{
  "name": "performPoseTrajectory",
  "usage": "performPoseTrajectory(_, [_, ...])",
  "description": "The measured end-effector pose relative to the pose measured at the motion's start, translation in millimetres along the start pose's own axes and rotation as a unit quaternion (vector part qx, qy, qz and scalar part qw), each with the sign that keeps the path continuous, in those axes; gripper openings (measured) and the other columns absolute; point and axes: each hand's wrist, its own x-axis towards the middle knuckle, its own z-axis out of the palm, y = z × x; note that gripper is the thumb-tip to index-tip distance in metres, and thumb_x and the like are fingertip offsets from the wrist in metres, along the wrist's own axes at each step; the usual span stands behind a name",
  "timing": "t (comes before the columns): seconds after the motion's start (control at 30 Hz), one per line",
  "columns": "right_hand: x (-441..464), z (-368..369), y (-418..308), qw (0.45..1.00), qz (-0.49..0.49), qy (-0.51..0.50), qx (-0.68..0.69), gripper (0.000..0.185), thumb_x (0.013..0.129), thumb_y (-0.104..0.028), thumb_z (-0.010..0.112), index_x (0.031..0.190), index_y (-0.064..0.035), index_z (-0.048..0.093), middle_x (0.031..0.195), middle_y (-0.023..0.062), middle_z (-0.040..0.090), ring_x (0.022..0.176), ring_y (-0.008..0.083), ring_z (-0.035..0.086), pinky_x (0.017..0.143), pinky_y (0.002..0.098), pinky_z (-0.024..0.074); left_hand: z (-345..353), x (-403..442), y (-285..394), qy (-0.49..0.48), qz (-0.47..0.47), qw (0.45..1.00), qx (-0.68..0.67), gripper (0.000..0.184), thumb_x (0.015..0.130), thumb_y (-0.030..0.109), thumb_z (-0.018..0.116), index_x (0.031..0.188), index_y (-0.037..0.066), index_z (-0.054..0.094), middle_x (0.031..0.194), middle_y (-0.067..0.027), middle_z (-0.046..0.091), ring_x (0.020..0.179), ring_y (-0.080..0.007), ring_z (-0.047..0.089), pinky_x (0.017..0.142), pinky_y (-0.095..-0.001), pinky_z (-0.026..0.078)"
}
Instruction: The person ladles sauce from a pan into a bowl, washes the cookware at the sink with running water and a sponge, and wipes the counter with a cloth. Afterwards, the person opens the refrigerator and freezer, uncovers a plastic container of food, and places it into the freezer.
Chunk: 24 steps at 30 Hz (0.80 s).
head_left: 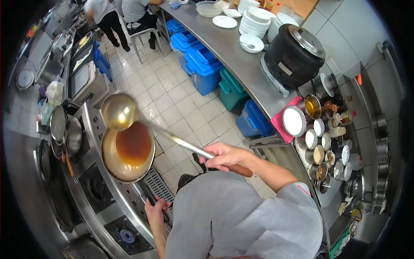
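My right hand (222,156) is closed around the long handle of a ladle (183,143), near its wooden end. The ladle's large, shiny metal bowl (118,113) is at the far rim of a wok (113,160). Brown liquid (134,146) lies toward one side of the wok, which looks tilted. Low beside the stove front, my left hand (158,210) grips the wok's dark handle (151,197). The wok is at the stove's front edge, and its underside is hidden.
Gas burners (98,183) line the stove (92,207); one burner (127,235) shows blue at its centre. A steel counter (220,36) carries stacked plates (254,25) and a black soup warmer (291,54). Below are blue bins (205,71). Seasoning containers (318,153) stand right. Two people (105,15) are at the back.
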Motion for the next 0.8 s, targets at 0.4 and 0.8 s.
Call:
performPoseTrajectory(0.4, [-14.7,-160.5,-64.6,0.880,-0.144,0.452,0.028,0.020,0.090,-0.010,0.064,0.107,-0.0026,0.058,0.066,0.0009,0.057,0.042,0.0097,0.050,0.041,0.0252,0.0385,120.2,158.0,131.5,-0.194,0.002,0.968,0.157,0.016,0.083,-0.002,0.060,0.096,0.001,0.050,0.074,-0.0077,0.059,0.067,-0.0224,0.070,0.054,-0.0297,0.052])
performPoseTrajectory(0.8, [54.7,-283.8,-103.4,0.695,-0.087,0.713,-0.035,0.014,0.088,-0.013,0.064,0.095,-0.0011,0.061,0.065,0.0030,0.056,0.045,0.0128,0.052,0.042,0.0287,0.0412,199.3,314.5,265.9,-0.353,0.002,0.899,0.259,0.018,0.084,0.001,0.063,0.097,0.001,0.049,0.078,-0.0069,0.060,0.069,-0.0198,0.071,0.055,-0.0285,0.053])
